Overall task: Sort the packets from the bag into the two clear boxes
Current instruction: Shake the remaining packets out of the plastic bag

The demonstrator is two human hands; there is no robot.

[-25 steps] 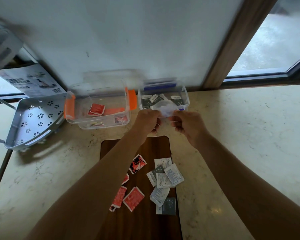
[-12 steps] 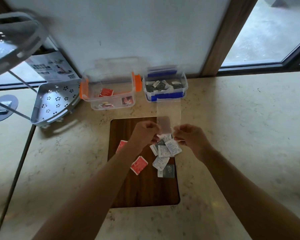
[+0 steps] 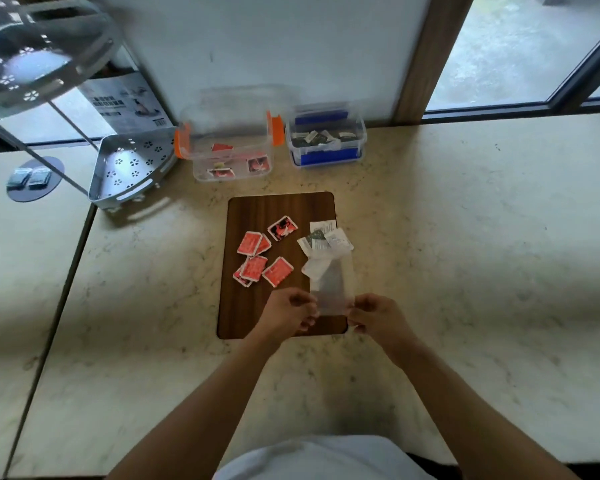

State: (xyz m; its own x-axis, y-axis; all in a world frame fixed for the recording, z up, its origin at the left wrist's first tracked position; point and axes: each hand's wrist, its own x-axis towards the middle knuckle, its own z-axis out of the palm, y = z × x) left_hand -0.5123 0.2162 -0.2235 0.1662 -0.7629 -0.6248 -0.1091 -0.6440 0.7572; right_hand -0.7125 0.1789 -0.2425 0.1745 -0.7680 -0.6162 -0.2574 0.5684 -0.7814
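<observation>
Packets lie in two loose groups on the wooden board (image 3: 278, 306): red packets (image 3: 257, 259) on its left half, white and grey packets (image 3: 326, 242) at its right edge. You hold the clear bag (image 3: 331, 285) over the board's near right corner, left hand (image 3: 286, 315) pinched on its left edge, right hand (image 3: 373, 313) pinched on its right edge. The bag looks emptied or nearly so; the blur leaves that uncertain.

Beyond the board's far edge, the orange-latched box (image 3: 231, 147) holds a few red packets, and the blue-latched box (image 3: 326, 140), just beside it to the right, holds grey and white ones. Both are open.

Judgement: sorting is started, not finished. Roughly a dozen packets on the board are not yet boxed. Setting the bag aside looks like the next step.
</observation>
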